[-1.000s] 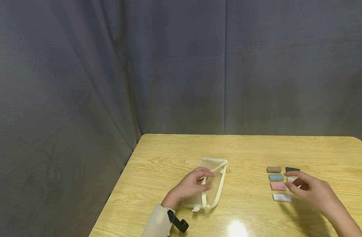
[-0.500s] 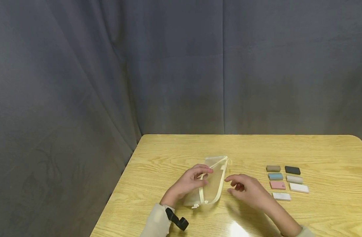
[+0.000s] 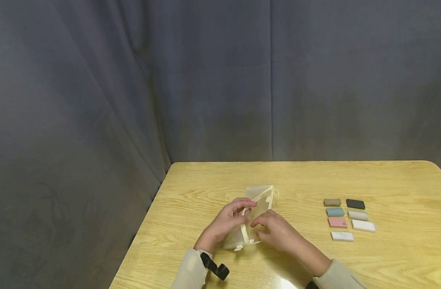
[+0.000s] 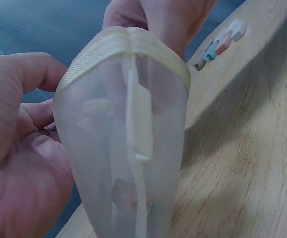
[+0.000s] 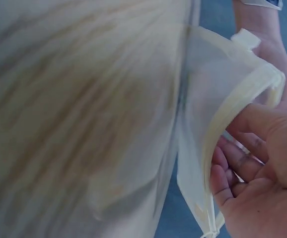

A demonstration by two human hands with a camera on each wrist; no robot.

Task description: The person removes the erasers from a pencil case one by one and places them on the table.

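Observation:
A cream mesh zip pouch [image 3: 258,204] stands on the table with its mouth spread apart. My left hand [image 3: 224,218] holds the pouch's left rim, thumb and fingers spread at the zip edge. My right hand [image 3: 278,230] is at the mouth with bent fingers, and in the right wrist view their tips reach past the zip edge [image 5: 215,129]. Whether those fingers hold anything is hidden. Through the mesh in the left wrist view, a dim reddish-brown item [image 4: 126,196] shows low in the pouch.
To the right lie several small eraser-like blocks in two columns: brown [image 3: 332,202], blue [image 3: 335,212], pink [image 3: 337,222], white [image 3: 342,236], black [image 3: 355,204], beige [image 3: 358,215] and another white one [image 3: 363,225]. A grey curtain [image 3: 213,80] hangs behind the wooden table [image 3: 296,176].
From above the blocks, my right hand has travelled left to the pouch mouth, uncovering the right column. My left hand has stayed at the rim.

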